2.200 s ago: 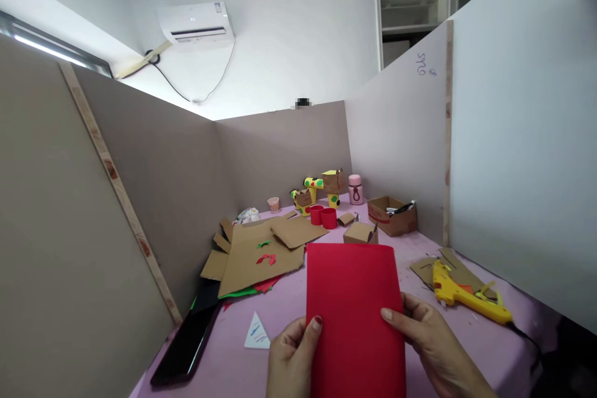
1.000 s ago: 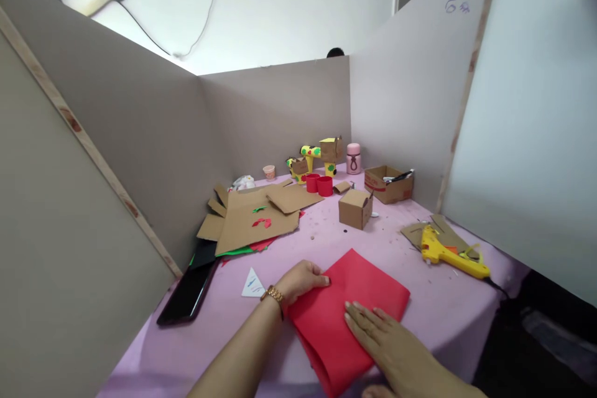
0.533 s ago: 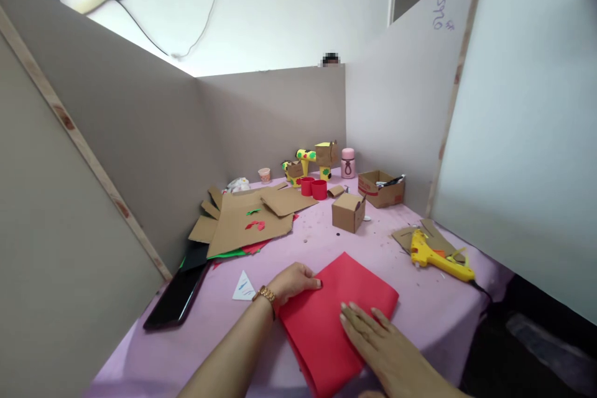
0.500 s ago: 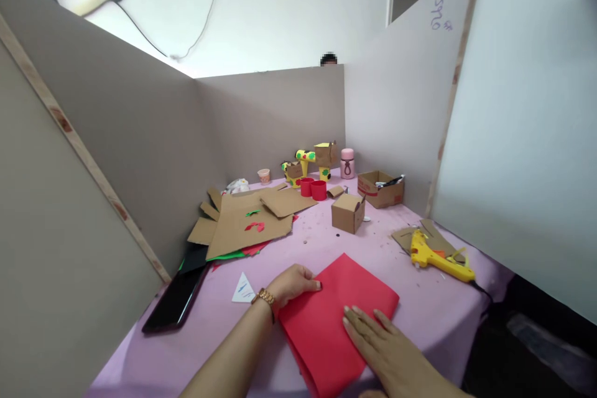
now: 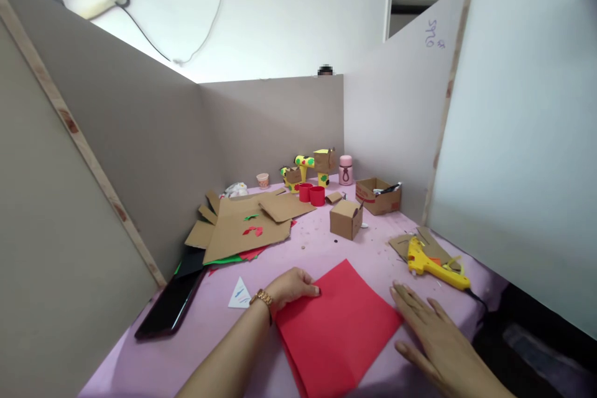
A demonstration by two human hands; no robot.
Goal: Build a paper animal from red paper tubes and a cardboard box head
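Observation:
A folded sheet of red craft paper (image 5: 342,323) lies at the table's near edge. My left hand (image 5: 293,291) grips its upper left edge, thumb on top and the other fingers curled at the side. On that wrist is a gold-coloured watch. My right hand (image 5: 426,326) is flat with fingers stretched out, just beyond the paper's right corner; whether it touches that corner I cannot tell. Beside the left wrist rests a small white paper triangle (image 5: 239,294) with blue marks.
A yellow glue gun (image 5: 433,264) lies on cardboard at right. Further back stand a small cardboard box (image 5: 346,219), two red rings (image 5: 317,196), an open carton (image 5: 377,197) and a pink bottle (image 5: 346,171). Cardboard sheets (image 5: 247,233) and a black phone (image 5: 170,308) occupy the left; grey partitions surround the table.
My right hand has slid off the red paper to the right, its fingers spreading. My left hand keeps hold of the paper's edge. The view has tilted slightly.

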